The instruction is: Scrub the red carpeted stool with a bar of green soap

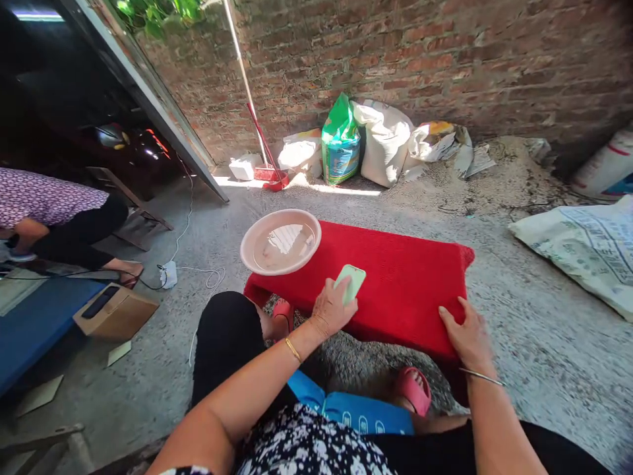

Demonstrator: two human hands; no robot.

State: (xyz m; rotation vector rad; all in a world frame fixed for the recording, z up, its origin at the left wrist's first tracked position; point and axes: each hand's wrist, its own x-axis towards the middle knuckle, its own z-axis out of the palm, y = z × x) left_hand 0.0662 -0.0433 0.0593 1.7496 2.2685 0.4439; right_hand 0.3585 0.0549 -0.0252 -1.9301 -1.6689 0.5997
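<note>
My left hand (335, 307) is closed around a pale green, flat, rounded rectangular object (357, 278), its kind unclear from this angle. It is held over the near middle of a red cloth (390, 264) that covers a low bench. At the right edge of that cloth, my right hand (467, 333) rests with thumb and fingers apart, and nothing shows in its grasp. A pale pink basin (248, 254) with clear water in it stands on the left end of the cloth.
Filled sacks (383, 148), a broom (267, 173) and a red dustpan (277, 183) line the brick wall. A white printed bag (583, 247) lies at right. Leftward are a seated person (54, 204), a cardboard box (121, 313) and a white cable (190, 198).
</note>
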